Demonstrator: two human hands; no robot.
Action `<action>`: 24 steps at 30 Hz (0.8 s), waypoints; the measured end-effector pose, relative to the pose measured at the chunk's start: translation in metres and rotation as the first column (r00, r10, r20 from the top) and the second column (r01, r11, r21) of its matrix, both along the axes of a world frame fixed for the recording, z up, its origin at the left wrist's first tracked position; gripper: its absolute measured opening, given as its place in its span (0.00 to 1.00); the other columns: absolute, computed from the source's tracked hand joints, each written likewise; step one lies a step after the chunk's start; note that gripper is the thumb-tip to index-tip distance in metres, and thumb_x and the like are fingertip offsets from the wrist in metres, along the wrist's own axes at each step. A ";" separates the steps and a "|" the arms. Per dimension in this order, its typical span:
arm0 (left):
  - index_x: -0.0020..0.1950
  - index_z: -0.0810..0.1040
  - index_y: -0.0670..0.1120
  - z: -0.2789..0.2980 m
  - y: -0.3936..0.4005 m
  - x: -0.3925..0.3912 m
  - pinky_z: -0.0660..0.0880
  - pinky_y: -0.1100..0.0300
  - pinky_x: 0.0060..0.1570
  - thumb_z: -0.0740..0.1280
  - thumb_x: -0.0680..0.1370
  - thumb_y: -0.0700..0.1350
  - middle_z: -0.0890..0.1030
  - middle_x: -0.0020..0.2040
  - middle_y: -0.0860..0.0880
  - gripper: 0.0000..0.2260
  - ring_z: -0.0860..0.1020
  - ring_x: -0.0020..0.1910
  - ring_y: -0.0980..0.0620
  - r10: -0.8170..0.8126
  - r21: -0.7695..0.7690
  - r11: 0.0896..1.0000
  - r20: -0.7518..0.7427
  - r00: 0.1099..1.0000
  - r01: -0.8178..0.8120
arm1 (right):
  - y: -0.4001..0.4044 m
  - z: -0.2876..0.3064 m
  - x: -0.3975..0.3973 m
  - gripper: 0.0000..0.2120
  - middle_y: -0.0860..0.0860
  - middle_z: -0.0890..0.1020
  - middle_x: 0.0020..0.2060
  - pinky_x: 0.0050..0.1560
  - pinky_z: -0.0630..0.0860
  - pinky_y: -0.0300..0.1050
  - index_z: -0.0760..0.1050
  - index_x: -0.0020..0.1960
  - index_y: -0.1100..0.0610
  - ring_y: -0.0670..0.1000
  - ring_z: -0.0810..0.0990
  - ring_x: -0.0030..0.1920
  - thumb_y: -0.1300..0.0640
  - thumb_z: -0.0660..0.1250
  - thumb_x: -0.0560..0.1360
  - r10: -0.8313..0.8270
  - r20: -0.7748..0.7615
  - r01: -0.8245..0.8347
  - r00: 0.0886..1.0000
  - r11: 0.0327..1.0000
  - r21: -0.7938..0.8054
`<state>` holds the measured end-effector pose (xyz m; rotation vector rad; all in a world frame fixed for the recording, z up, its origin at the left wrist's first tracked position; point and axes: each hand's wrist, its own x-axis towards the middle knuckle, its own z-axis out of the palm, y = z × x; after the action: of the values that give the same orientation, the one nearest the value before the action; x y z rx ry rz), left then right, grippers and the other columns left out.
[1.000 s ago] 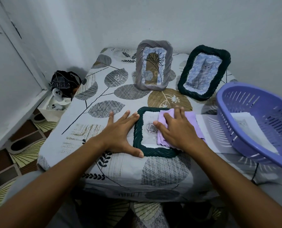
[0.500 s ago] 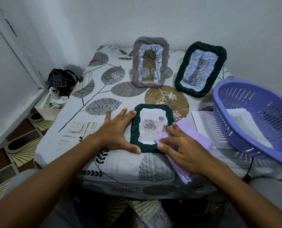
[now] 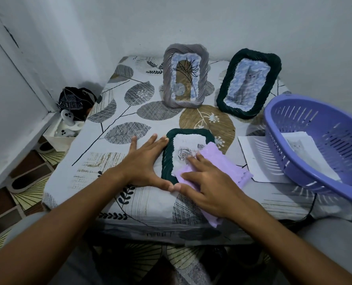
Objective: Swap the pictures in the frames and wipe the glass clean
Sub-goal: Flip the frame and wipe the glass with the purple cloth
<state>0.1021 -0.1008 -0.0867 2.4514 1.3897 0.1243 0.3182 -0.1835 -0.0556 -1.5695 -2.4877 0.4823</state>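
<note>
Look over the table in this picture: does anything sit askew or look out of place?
Yes. The purple basket at the right sits tipped, its near rim jutting past the table edge, with a sheet of paper partly under it. The dark green standing frame at the back also leans to the right.

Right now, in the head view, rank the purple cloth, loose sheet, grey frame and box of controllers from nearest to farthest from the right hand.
1. Purple cloth: under the right hand.
2. Loose sheet: right, beside the basket.
3. Grey frame: standing at the back.
4. Box of controllers: far left, off the table.
</note>
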 end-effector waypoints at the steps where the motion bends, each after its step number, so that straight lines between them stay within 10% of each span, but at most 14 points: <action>1: 0.79 0.44 0.50 0.000 0.000 0.000 0.32 0.39 0.72 0.57 0.52 0.82 0.48 0.79 0.54 0.64 0.38 0.75 0.60 0.001 0.003 1.000 0.000 1.000 -0.001 | 0.000 0.001 -0.005 0.37 0.52 0.58 0.77 0.71 0.57 0.45 0.76 0.65 0.51 0.51 0.51 0.77 0.30 0.46 0.72 0.009 -0.015 -0.009 1.000 1.000 0.008; 17: 0.79 0.43 0.51 0.002 -0.001 -0.002 0.29 0.41 0.71 0.60 0.53 0.81 0.46 0.79 0.53 0.63 0.35 0.74 0.61 -0.015 -0.027 1.000 0.007 1.000 0.016 | 0.075 -0.006 0.019 0.35 0.60 0.46 0.78 0.75 0.45 0.60 0.55 0.77 0.49 0.63 0.42 0.77 0.31 0.44 0.77 -0.268 0.214 0.276 0.939 0.961 -0.007; 24: 0.79 0.43 0.50 0.001 0.001 -0.001 0.31 0.39 0.71 0.60 0.53 0.82 0.47 0.79 0.54 0.64 0.36 0.75 0.60 -0.019 -0.026 0.999 0.003 1.000 0.019 | 0.077 -0.019 -0.023 0.36 0.56 0.42 0.78 0.74 0.35 0.61 0.50 0.78 0.48 0.60 0.36 0.77 0.30 0.44 0.76 -0.112 0.239 0.110 0.965 0.994 0.018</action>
<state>0.1007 -0.1003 -0.0861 2.4417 1.3588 0.1043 0.2952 -0.1065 -0.0746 -1.8535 -2.5466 0.2851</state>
